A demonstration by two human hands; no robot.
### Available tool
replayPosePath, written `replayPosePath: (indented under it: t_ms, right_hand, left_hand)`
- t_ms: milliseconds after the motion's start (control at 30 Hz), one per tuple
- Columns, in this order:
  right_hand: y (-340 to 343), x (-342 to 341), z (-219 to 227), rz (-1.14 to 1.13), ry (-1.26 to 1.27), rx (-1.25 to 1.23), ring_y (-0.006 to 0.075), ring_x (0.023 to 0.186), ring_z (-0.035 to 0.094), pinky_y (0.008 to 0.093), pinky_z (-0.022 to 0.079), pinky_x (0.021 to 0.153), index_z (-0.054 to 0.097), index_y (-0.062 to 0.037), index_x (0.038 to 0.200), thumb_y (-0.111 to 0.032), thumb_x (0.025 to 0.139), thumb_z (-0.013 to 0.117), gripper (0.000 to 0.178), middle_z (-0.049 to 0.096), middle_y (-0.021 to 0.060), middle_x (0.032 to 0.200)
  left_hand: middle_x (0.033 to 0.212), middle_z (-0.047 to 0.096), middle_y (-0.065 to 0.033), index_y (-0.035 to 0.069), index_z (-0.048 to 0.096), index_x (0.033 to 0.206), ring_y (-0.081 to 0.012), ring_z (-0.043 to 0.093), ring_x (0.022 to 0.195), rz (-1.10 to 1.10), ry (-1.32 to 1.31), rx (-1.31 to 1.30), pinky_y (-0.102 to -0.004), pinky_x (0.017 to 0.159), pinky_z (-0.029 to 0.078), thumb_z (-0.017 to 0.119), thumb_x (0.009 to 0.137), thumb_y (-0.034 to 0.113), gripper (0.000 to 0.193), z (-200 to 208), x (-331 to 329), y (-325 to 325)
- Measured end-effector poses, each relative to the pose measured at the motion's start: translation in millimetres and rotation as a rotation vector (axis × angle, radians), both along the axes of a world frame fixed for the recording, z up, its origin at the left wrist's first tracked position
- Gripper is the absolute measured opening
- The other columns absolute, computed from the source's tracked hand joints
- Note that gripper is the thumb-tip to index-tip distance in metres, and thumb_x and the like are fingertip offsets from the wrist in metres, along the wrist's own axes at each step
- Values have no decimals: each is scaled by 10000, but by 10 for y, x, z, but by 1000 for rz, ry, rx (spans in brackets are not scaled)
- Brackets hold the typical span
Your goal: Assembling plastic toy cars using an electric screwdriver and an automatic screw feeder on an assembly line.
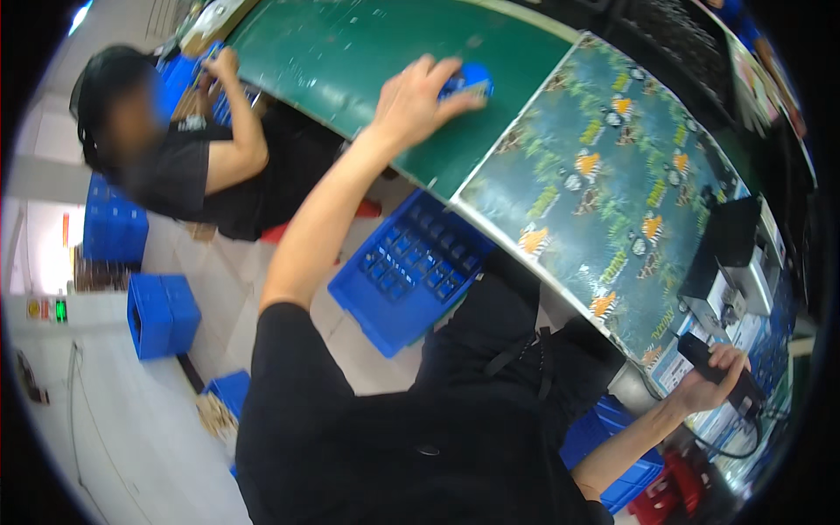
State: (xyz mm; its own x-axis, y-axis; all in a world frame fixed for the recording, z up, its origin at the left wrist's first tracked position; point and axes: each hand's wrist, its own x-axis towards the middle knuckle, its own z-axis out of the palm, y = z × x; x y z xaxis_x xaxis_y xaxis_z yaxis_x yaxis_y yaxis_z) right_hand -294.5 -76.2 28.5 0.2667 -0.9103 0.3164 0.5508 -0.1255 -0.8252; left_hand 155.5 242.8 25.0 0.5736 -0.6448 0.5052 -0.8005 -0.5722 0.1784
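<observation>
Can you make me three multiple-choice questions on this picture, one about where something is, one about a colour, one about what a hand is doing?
1. Where does the left hand rest?
A. on the green belt
B. on the floor
C. in the blue tray

2. What colour is the small object under its fingers?
A. red
B. blue
C. yellow

3. What is the right hand doing?
A. lying flat and open
B. gripping a black handheld device
C. pointing upward

Answers: 1 A, the hand lies on the green belt, beside the patterned mat. 2 B, the piece shows blue past the fingertips. 3 B, the fingers wrap the black handheld device.
</observation>
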Motion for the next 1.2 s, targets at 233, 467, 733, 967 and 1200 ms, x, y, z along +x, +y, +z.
replayPosePath:
  t_ms: [233,467,733,967,1200]
  right_hand:
    - [5,134,82,-10,68,-43,127,640,374,298,336,698,484,-88,882,-122,976,516,105,359,-3,700]
    - [50,91,-30,-3,50,-52,118,637,402,291,360,671,484,-80,924,-115,954,541,73,394,-2,701]
    - [98,134,16,-38,24,0,124,558,463,256,398,532,489,-36,979,-23,865,561,136,487,40,655]
    - [210,-272,236,-91,35,-22,131,494,523,276,454,509,520,-21,867,10,839,647,134,541,64,624]
    - [334,-1434,381,-229,13,44,85,508,537,209,420,491,583,-13,847,-26,776,770,201,587,36,617]
  left_hand:
    - [973,601,-72,169,585,1234,-260,628,926,-277,-351,179,-383,755,511,618,828,603,595,-231,652,-576]
    - [1453,432,-168,166,373,1473,-371,464,1296,-199,-314,214,-471,1055,384,696,718,644,950,-126,744,-485]
    - [1243,601,-195,-31,554,1283,-290,571,1141,159,120,-277,-391,973,441,694,911,276,502,-35,149,-8]
    - [1104,673,-154,-29,648,1088,-251,642,1030,-953,384,-278,-324,905,490,682,789,-42,301,826,-2370,-2037]
    - [1121,663,-189,-44,613,1158,-269,662,951,-1128,900,-163,-363,823,526,685,862,175,376,393,-4387,-4331]
